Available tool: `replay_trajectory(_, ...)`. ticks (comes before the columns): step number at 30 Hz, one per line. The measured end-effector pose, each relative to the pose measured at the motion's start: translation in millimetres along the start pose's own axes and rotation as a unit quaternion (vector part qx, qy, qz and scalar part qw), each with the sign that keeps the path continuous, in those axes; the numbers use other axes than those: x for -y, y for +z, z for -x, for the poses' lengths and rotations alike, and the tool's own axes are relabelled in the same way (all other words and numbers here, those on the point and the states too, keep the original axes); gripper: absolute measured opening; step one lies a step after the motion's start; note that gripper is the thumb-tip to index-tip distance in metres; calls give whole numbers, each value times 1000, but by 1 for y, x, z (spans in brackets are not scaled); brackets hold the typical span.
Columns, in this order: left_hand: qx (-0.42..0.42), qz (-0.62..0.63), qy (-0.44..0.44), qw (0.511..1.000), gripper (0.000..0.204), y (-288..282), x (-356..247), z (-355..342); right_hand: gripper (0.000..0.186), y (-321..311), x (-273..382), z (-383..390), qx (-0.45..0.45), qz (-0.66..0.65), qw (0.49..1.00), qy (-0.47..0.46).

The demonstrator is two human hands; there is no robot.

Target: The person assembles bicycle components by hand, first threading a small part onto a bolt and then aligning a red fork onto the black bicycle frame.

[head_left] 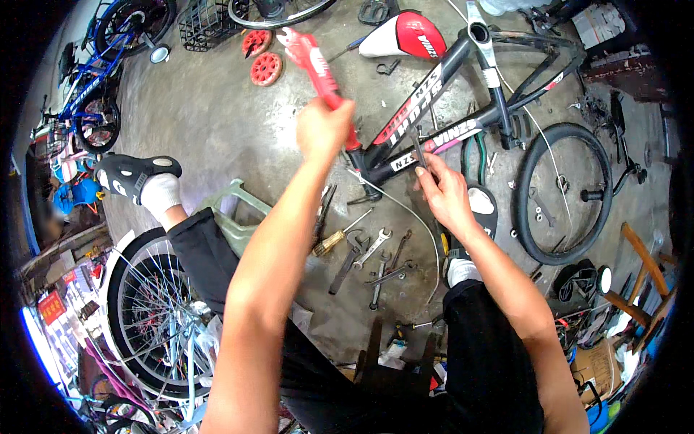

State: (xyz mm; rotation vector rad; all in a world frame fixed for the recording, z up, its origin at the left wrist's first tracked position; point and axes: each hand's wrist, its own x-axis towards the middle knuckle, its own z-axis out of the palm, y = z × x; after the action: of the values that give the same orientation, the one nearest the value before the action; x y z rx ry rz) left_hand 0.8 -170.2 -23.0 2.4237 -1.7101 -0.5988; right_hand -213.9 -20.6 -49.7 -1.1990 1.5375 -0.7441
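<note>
My left hand (325,129) is closed around a long red bar-like tool (318,72) with pale lettering and a light, jaw-like far end. The tool's lower end comes down by the front end of a black bicycle frame (448,137) with red and white panels; whether they touch is unclear. My right hand (444,189) pinches a narrow dark metal rod (419,150), which rises over the frame's lower tube. The frame lies on the floor between my feet and the far side. A large ring-ended wrench (479,36) lies across its far part.
Open-end wrenches (373,248) and a screwdriver (341,233) lie before me. A red-and-white saddle (403,35) and red wheels (266,69) lie beyond. A black tyre (522,195) is at the right, a spoked wheel (119,304) at the left. A pale cable (405,205) curves across the floor.
</note>
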Motion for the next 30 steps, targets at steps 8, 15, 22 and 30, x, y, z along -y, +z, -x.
replay_trajectory(8, 107, 141, 5, 984, 50, 4, 37, 4, 36, 9, 40, -13, -20, 93, 993, -65)
replay_trajectory(15, 144, 229, -11, 963, 44, 12, 41, 6, 26, 15, 29, -27, -27, 96, 992, -79)
replay_trajectory(22, 149, 422, -31, 894, 27, -4, 79, 22, 24, 26, 31, -33, 1, 104, 992, -73)
replay_trajectory(30, -1, 282, -34, 959, 33, 21, 74, 32, 20, 31, 29, -33, 32, 86, 992, -93)
